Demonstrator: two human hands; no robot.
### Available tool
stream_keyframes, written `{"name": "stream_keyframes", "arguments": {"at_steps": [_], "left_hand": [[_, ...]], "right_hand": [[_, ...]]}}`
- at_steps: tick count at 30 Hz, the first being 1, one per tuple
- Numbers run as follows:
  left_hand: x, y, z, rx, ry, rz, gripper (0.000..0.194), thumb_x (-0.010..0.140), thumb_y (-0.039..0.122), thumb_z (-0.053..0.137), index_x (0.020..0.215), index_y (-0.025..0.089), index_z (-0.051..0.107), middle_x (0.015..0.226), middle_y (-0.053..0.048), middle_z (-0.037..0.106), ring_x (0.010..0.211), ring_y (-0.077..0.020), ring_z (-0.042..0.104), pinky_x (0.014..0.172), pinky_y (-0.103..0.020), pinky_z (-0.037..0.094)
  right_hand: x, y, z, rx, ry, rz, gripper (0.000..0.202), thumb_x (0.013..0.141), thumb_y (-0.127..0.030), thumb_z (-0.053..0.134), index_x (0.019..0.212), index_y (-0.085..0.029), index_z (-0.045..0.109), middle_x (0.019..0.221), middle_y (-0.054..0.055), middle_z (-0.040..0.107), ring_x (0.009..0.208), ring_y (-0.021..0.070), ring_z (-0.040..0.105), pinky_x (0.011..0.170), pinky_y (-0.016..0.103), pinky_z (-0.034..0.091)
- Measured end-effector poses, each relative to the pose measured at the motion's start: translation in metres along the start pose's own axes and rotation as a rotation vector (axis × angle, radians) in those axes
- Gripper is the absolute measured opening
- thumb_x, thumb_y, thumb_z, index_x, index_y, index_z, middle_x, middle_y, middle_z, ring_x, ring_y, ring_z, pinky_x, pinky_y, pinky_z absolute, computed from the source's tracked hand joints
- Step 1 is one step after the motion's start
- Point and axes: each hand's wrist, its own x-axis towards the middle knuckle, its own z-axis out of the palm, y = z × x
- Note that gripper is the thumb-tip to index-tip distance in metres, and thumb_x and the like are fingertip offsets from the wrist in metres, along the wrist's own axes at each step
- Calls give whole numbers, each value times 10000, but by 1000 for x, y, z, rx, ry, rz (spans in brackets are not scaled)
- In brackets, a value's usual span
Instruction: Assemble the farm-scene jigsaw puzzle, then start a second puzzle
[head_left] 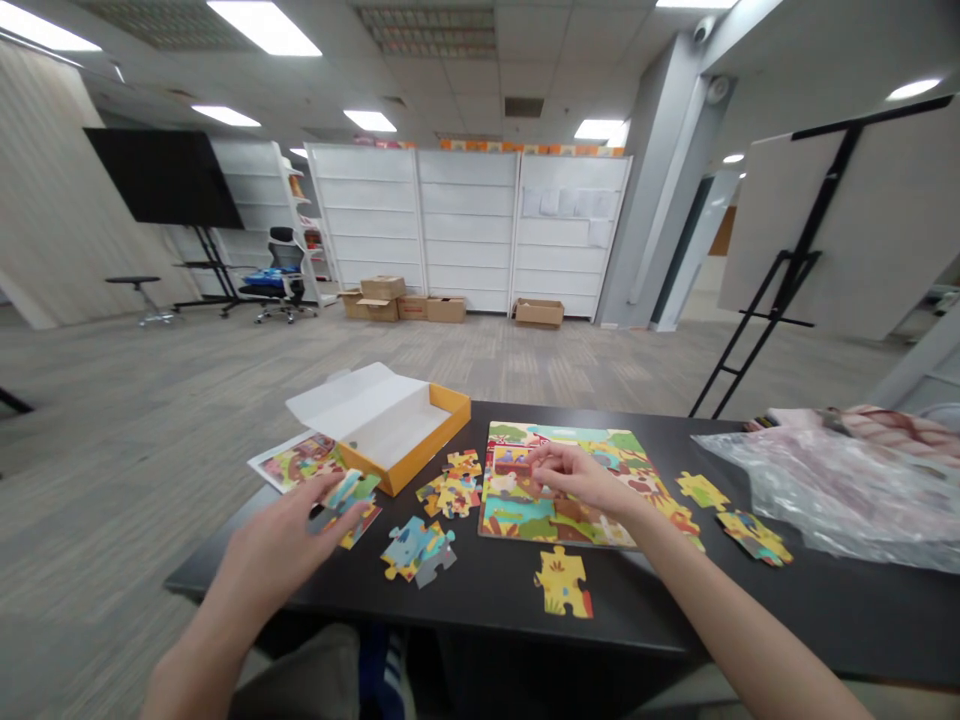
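Note:
My left hand (289, 535) grips a blue and green puzzle piece (362, 490) between thumb and fingers, close to the yellow box. My right hand (574, 475) hovers over or rests on the colourful farm-scene puzzle board (517, 527); I cannot tell which. Its fingers are drawn together in a pinch, and what they hold, if anything, is hidden. Between the hands lie a heap of yellow and orange pieces (454, 490) and a heap of blue and grey ones (418, 550). One larger yellow piece (562, 580) lies in front of the board.
An open yellow box (431, 435) with a white lining stands at the back left, beside a printed picture sheet (289, 462). Right of the board are a yellow-green piece (703, 490), a small stack of pieces (754, 537) and crumpled clear plastic (832, 490). The black table's (480, 615) front edge is near me.

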Motion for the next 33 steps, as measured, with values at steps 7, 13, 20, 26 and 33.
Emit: {"name": "stream_keyframes", "arguments": {"at_steps": [7,13,20,26,33], "left_hand": [[-22,-39,16,97,-65,-29,606,897,625,446,1252,157,594,1179,-160,711,1015,-349,697,834,-417,545],[-30,-28,17,28,85,89,491,919,554,448,1212,189,598,1246,-125,690,1080,-305,675,946,-400,512],[-26,-4,22,-48,20,219,425,915,545,496,1141,222,655,1218,-103,709,1116,-303,653,966,-413,505],[-27,24,17,-137,-90,299,373,924,510,521,1114,231,680,1187,-95,710,1108,-277,642,990,-411,486],[-30,58,4,-206,-328,324,448,767,457,713,1163,250,673,1214,-79,707,1122,-301,644,969,-414,492]], "right_hand": [[2,11,-3,-16,22,11,430,821,-534,716,1040,-175,626,786,27,695,697,145,621,579,235,413],[3,15,-4,-30,38,-7,399,828,-517,718,1004,-168,639,778,35,715,686,147,630,581,235,429],[3,15,-4,-39,1,8,373,850,-501,702,1014,-172,640,795,33,704,699,150,626,605,243,437],[2,11,-3,-64,4,-5,360,846,-505,700,980,-174,656,815,37,688,735,157,623,627,253,441],[1,3,-38,-123,439,-46,462,765,-602,699,918,-168,661,730,38,665,587,128,518,529,261,377]]}}
